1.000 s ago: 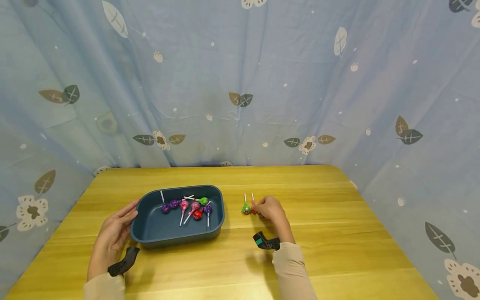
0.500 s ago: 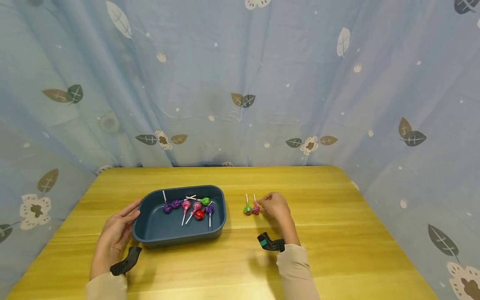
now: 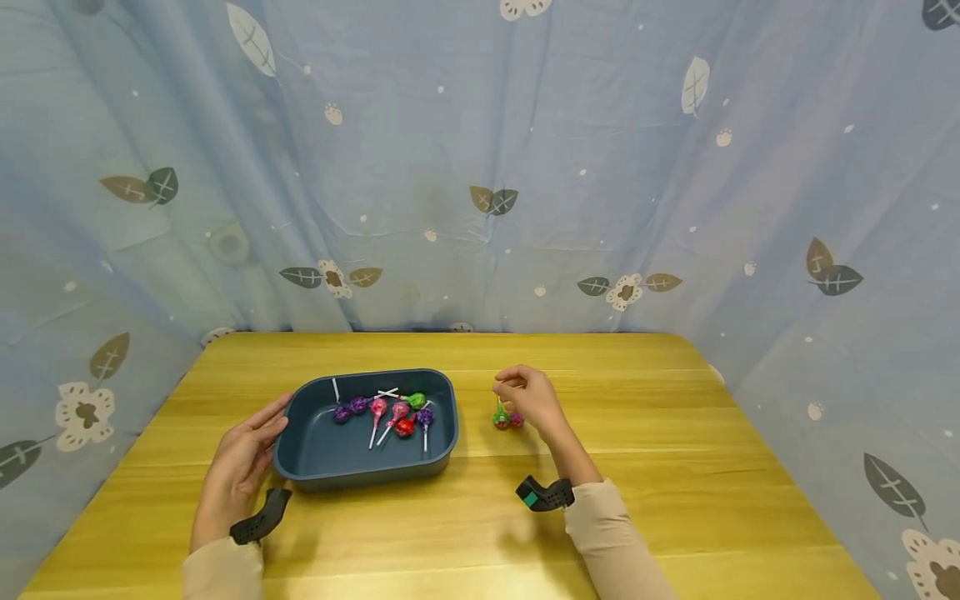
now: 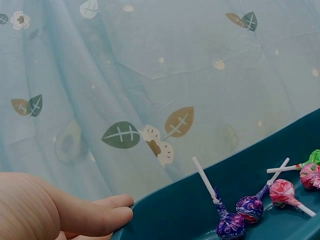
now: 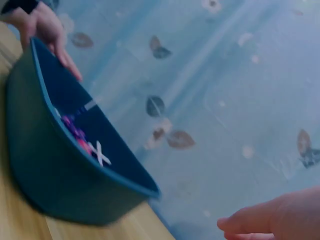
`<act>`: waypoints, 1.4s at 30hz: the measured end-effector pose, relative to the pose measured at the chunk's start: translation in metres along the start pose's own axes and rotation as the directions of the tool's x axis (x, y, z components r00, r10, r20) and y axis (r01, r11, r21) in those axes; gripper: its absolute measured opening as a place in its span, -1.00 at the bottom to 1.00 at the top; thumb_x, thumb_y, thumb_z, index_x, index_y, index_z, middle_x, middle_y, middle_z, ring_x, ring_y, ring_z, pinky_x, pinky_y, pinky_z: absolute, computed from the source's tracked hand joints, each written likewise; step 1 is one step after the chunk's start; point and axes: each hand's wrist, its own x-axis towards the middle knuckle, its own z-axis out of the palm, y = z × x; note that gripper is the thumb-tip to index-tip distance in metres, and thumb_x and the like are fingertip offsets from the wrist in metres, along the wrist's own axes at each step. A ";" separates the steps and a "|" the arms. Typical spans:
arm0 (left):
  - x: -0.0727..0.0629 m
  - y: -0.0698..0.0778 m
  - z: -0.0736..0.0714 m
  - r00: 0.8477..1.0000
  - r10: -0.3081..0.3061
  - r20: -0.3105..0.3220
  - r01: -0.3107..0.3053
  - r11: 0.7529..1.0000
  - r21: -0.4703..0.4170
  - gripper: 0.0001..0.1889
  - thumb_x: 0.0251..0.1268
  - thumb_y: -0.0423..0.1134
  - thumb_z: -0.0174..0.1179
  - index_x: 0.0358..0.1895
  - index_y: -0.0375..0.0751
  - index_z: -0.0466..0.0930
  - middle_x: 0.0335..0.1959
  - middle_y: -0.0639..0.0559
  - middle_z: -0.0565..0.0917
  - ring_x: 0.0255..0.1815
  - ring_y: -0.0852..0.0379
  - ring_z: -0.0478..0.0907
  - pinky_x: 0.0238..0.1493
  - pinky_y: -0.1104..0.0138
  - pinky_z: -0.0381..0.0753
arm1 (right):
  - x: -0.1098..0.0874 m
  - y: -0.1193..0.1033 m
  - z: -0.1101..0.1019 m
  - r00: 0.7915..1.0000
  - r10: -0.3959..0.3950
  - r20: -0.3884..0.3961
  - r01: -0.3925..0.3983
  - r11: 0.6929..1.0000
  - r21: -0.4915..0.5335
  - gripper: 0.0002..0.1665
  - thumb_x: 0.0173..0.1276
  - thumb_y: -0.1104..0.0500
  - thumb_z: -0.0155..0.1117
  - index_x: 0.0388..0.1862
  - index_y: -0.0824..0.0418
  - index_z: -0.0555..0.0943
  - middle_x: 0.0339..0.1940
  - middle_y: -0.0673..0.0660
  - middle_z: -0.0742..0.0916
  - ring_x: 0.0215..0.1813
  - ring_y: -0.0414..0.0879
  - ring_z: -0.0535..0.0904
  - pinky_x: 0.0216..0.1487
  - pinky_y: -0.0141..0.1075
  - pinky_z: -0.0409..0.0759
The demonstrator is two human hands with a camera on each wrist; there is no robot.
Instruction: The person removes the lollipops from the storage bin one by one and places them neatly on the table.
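A dark blue tub (image 3: 360,478) stands on the left half of the table with several wrapped lollipops inside, such as purple ones (image 4: 250,208), pink ones (image 4: 283,192), a red one (image 3: 404,427) and a green one (image 3: 416,401). My left hand (image 3: 242,454) rests its extended fingers against the tub's left end at the rim. To the right of the tub, a green lollipop (image 3: 501,419) and a pink lollipop (image 3: 517,421) lie side by side. Over their sticks hovers my right hand (image 3: 531,400), its fingertips close to the green lollipop's stick and partly covering the sticks.
The wooden table (image 3: 675,467) carries the tub and the loose lollipops. A blue patterned curtain (image 3: 420,150) hangs behind its back edge and down both sides. Each wrist wears a black strap mount, such as the right one (image 3: 546,494).
My right hand has let go of the pink lollipop, leaving it beside the green one, and has moved up and left over the sticks. The left hand has stayed at the tub.
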 end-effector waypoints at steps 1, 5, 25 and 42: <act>0.000 0.000 0.000 1.000 -0.003 0.001 0.003 1.000 0.001 -0.66 0.41 -0.35 0.15 0.09 0.19 0.67 -0.11 0.35 0.67 -0.10 0.35 0.63 -0.19 0.48 0.61 | 0.001 -0.002 0.004 1.000 -0.002 0.025 0.001 1.000 0.029 -0.78 0.36 0.26 0.28 -0.06 0.35 0.61 -0.26 0.20 0.67 -0.14 0.28 0.60 -0.17 0.00 0.66; 0.000 -0.001 -0.001 1.000 -0.001 -0.001 0.001 1.000 0.006 -0.64 0.41 -0.34 0.14 0.16 0.15 0.62 -0.11 0.35 0.67 -0.12 0.35 0.64 -0.22 0.49 0.61 | 0.007 -0.013 0.024 0.994 -0.017 0.107 0.000 0.987 0.158 -0.69 0.36 0.28 0.27 0.03 0.42 0.57 -0.20 0.26 0.67 -0.09 0.28 0.60 -0.10 0.00 0.65; 0.003 -0.001 -0.001 1.000 -0.006 -0.013 0.005 1.000 -0.026 -0.64 0.43 -0.40 0.09 0.04 0.17 0.70 -0.12 0.28 0.69 -0.13 0.31 0.65 -0.18 0.46 0.62 | 0.038 -0.051 0.182 0.937 0.032 0.347 -0.002 0.996 -0.085 -0.82 0.28 0.39 0.31 -0.14 0.29 0.72 -0.26 0.09 0.76 -0.22 -0.03 0.71 -0.22 -0.31 0.67; 0.005 -0.001 -0.001 0.999 -0.026 -0.043 0.026 1.000 -0.011 -0.62 0.45 -0.38 0.07 0.22 0.07 0.57 -0.14 0.27 0.70 -0.09 0.29 0.65 -0.06 0.41 0.59 | 0.043 -0.067 0.220 0.901 0.022 0.434 0.202 0.863 -0.464 -0.75 0.31 0.31 0.26 -0.18 0.06 0.80 -0.23 -0.10 0.75 -0.30 -0.26 0.52 -0.43 -0.49 0.43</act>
